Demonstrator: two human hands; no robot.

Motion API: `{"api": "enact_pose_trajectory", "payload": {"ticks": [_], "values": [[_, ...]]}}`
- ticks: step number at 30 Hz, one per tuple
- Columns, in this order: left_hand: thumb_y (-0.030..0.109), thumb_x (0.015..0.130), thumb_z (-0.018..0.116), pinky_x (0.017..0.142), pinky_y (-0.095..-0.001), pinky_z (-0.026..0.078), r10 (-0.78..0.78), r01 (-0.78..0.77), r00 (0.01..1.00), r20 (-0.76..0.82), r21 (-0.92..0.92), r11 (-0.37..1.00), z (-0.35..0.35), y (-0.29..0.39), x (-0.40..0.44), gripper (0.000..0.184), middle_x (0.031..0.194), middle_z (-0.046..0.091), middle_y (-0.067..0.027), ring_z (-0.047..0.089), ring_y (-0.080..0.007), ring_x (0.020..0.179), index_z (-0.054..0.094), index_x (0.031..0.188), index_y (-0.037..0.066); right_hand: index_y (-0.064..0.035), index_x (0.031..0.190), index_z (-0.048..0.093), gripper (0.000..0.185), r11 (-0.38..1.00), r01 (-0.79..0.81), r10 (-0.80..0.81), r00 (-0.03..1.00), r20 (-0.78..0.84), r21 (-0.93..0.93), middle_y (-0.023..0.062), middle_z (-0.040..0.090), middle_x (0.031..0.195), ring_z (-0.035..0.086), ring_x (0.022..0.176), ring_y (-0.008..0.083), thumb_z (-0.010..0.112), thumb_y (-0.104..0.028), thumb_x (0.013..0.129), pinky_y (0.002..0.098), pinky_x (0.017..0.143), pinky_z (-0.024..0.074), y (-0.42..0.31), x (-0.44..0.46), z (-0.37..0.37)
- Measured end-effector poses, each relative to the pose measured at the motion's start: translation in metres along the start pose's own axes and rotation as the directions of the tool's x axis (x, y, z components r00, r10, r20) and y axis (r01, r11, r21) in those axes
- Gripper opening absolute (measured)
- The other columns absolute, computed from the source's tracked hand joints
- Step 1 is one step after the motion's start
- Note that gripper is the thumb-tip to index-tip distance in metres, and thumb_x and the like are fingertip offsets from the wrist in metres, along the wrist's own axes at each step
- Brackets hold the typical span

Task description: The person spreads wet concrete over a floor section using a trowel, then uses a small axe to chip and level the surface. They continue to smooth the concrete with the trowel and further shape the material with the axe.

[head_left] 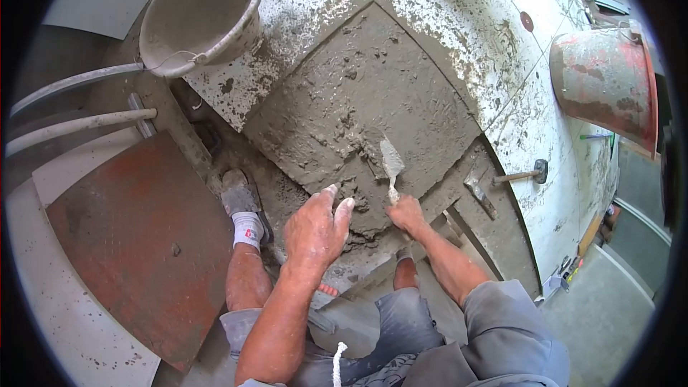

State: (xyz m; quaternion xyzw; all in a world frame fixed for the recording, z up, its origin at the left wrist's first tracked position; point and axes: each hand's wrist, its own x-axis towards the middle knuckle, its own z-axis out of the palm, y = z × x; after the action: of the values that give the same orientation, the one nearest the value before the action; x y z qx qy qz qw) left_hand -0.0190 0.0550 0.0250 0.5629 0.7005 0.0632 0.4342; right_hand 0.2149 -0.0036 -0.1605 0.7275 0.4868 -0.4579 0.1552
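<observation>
My right hand is closed round the handle of a small pointed trowel. The mortar-smeared blade points away from me, over the near part of a bed of wet grey mortar. Across the bed the surface is lumpy, with loose clods near the blade. My left hand hovers by the near left edge of the mortar, its thumb apart from the fingers and nothing in its grasp. Right of the bed lie a mortar-coated hand tool and a hammer.
A large round tub stands at the back left, and a red mortar-stained bucket lies tilted at the right. A reddish-brown board lies at the left beside my leg. Splattered white tiles border the mortar. Pale pipes jut in from the left.
</observation>
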Motion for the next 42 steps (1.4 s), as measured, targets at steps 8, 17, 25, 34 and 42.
{"api": "enact_pose_trajectory", "payload": {"ticks": [8,17,25,34,42], "values": [[0.029,0.090,0.059,0.083,-0.0439,0.049,-0.034,0.034,0.999,0.018,-0.007,0.999,0.011,-0.010,-0.011,0.038,0.103,0.065,-0.0241,0.063,-0.0396,0.096,0.061,0.111,-0.002,0.0079,0.075,0.062,0.023,0.751,-0.165,0.188,0.982,0.033,0.640,0.0250,0.065,0.072,0.069,0.067,0.0333,0.061,-0.015,0.072,0.0427,0.060,0.0534,-0.055,0.073,-0.030],[0.028,0.089,0.059,0.082,-0.0449,0.049,0.009,-0.009,1.000,0.008,-0.022,1.000,0.014,0.002,-0.008,0.038,0.101,0.065,-0.0242,0.063,-0.0402,0.094,0.062,0.111,-0.002,0.0066,0.095,0.065,0.035,0.985,0.126,-0.127,0.992,-0.004,-0.115,0.0290,0.065,0.092,0.063,0.092,0.0432,0.059,-0.020,0.073,0.0479,0.081,0.0515,-0.011,0.008,0.000],[0.029,0.089,0.060,0.082,-0.0445,0.049,-0.042,0.043,0.999,0.011,-0.022,0.999,0.013,-0.019,-0.017,0.038,0.101,0.065,-0.0239,0.063,-0.0400,0.094,0.062,0.109,-0.002,0.0070,0.075,0.065,0.025,0.993,0.084,-0.077,0.994,-0.080,0.085,0.0295,0.064,0.079,0.066,0.079,0.0411,0.058,-0.016,0.070,0.0466,0.070,0.0544,-0.066,0.073,-0.008],[0.030,0.089,0.060,0.082,-0.0446,0.050,-0.012,0.012,1.000,0.028,-0.006,1.000,0.005,-0.010,-0.015,0.039,0.102,0.065,-0.0237,0.063,-0.0397,0.094,0.061,0.111,-0.002,0.0007,0.098,0.066,0.034,0.953,0.146,-0.117,0.985,0.124,-0.265,0.0256,0.066,0.097,0.065,0.094,0.0399,0.059,-0.020,0.072,0.0452,0.085,0.0520,-0.018,-0.011,0.019],[0.029,0.089,0.060,0.081,-0.0445,0.050,-0.046,0.047,0.999,0.019,-0.024,0.999,-0.004,-0.023,-0.022,0.039,0.101,0.065,-0.0235,0.063,-0.0396,0.094,0.061,0.112,-0.002,0.0088,0.082,0.064,0.029,0.981,0.189,-0.162,0.926,-0.340,0.049,0.0262,0.066,0.076,0.068,0.075,0.0374,0.061,-0.018,0.072,0.0439,0.068,0.0548,-0.068,0.101,-0.090]]}}
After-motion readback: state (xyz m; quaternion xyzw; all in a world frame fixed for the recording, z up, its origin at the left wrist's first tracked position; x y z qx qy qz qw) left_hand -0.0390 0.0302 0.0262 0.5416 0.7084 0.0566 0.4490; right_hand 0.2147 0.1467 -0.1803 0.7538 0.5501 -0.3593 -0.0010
